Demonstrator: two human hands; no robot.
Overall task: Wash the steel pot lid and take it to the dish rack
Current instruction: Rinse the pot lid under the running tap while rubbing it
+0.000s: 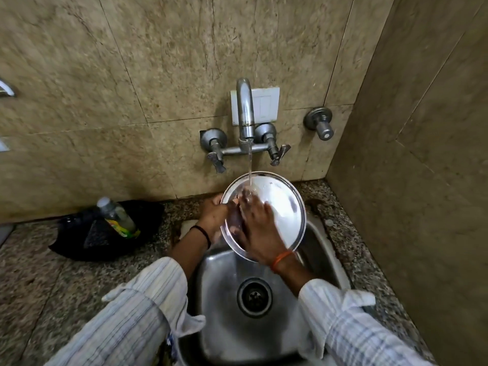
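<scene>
The round steel pot lid (280,204) is held tilted above the steel sink (219,299), under a thin stream of water from the wall tap (245,112). My left hand (212,213) grips the lid's left rim from behind. My right hand (257,225) lies flat on the lid's shiny inner face, fingers spread, in the water. The lower part of the lid is hidden behind my right hand.
A black dish (79,244) with a clear bottle (118,216) in it stands on the speckled granite counter (37,281) to the left. Two tap handles (277,154) stick out of the tiled wall. A side wall closes the right. No dish rack is in view.
</scene>
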